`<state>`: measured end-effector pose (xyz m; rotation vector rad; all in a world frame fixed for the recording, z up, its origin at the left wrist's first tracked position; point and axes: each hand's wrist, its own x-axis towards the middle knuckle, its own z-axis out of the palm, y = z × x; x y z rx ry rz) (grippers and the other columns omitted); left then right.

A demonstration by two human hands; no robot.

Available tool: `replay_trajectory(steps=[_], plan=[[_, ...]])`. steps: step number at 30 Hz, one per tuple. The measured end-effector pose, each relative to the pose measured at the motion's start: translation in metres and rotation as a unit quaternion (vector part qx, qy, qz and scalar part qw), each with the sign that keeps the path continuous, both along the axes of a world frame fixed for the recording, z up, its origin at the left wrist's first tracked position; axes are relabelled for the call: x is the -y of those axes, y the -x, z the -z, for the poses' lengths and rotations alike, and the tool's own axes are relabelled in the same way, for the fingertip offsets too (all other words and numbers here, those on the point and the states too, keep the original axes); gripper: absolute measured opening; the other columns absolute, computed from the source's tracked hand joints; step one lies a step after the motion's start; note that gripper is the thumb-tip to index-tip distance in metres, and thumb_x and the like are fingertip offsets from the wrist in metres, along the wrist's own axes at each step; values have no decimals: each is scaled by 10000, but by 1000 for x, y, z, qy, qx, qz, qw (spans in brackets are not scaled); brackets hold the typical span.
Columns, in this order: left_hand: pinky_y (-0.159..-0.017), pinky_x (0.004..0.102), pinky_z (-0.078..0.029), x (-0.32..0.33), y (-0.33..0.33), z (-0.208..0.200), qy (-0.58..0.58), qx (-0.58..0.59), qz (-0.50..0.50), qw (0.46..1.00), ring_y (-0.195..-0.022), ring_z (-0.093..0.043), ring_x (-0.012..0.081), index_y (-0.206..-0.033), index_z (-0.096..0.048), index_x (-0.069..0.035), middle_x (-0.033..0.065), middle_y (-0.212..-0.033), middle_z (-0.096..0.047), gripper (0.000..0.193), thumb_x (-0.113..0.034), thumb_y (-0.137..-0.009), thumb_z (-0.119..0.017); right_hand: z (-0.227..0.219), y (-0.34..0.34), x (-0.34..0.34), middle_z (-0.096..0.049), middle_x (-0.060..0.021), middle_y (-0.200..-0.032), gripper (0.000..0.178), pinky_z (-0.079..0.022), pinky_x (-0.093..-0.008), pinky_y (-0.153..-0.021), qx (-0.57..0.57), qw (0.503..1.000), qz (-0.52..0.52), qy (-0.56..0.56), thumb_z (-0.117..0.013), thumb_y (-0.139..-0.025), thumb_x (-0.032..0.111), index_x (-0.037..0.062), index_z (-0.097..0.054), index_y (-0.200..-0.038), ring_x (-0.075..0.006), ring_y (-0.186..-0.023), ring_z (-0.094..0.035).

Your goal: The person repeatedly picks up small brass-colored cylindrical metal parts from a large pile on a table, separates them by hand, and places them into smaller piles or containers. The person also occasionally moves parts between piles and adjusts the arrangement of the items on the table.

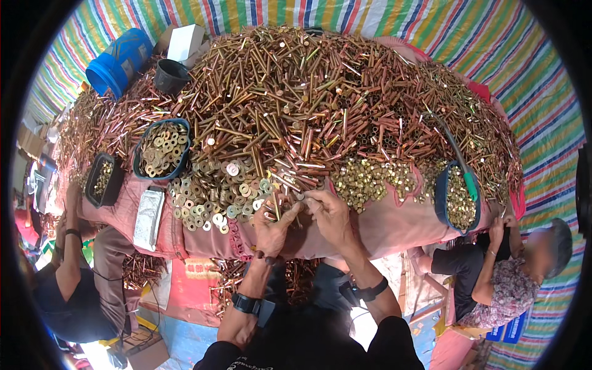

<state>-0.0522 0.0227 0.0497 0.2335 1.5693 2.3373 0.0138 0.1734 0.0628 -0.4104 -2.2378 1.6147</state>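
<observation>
My left hand [275, 232] is closed around a few metal bolts [276, 206] that stick up past its fingers, at the near edge of the heap. Beside it, my right hand [332, 217] pinches with thumb and forefinger at a small round piece by the bolts' ends; whether it is a washer or a nut I cannot tell. Loose flat washers [213, 196] spread left of my hands, and brass-coloured nuts [370, 180] lie to the right. Beyond both rises a large heap of copper-coloured bolts and sleeves [320, 92].
A blue basin of washers [136, 161], a dark tray of nuts [115, 191] and a silvery block [148, 221] stand left. At right is a blue basin of nuts [440, 200] with a green-handled tool [471, 185]. Buckets [126, 58] stand far left. People sit at both sides.
</observation>
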Motion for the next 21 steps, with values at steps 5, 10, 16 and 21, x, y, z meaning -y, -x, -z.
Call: replay_trajectory(steps=[5, 10, 16, 21], plan=[[-733, 247, -566, 10, 4, 2, -12, 29, 25, 999, -811, -668, 71, -1193, -714, -16, 8, -991, -753, 285, -32, -931, -826, 6, 25, -7, -747, -166, -1015, 201, -563, -365, -803, -76, 984, -73, -145, -667, -1006, 60, 23, -748, -1186, -281, -880, -732], [-793, 249, -576, 16, 4, 2, -23, 29, 63, 997, -904, -695, 89, -1248, -703, -3, 36, -1117, -755, 326, -11, -940, -808, 18, 53, 1, -780, -140, -1001, 241, -572, -363, -772, -7, 995, -84, 53, -715, -984, 105, -10, -737, -1195, -224, -852, -725], [-894, 252, -564, 11, 0, -10, -44, 8, 73, 996, -1038, -687, 101, -1461, -586, 11, 61, -1231, -742, 549, -5, -951, -788, -16, 74, -4, -756, -114, -999, 576, -484, -213, -627, 42, 953, -22, 300, -765, -966, 103, -83, -519, -1452, -110, -750, -666], [-791, 258, -565, 11, 7, -12, 20, 4, 82, 996, -904, -684, 93, -1384, -641, 21, 54, -1106, -765, 462, -46, -956, -801, -54, 76, 3, -712, -78, -961, 582, -494, -222, -647, -96, 976, 0, 194, -781, -964, 102, -65, -544, -1469, -86, -752, -613]])
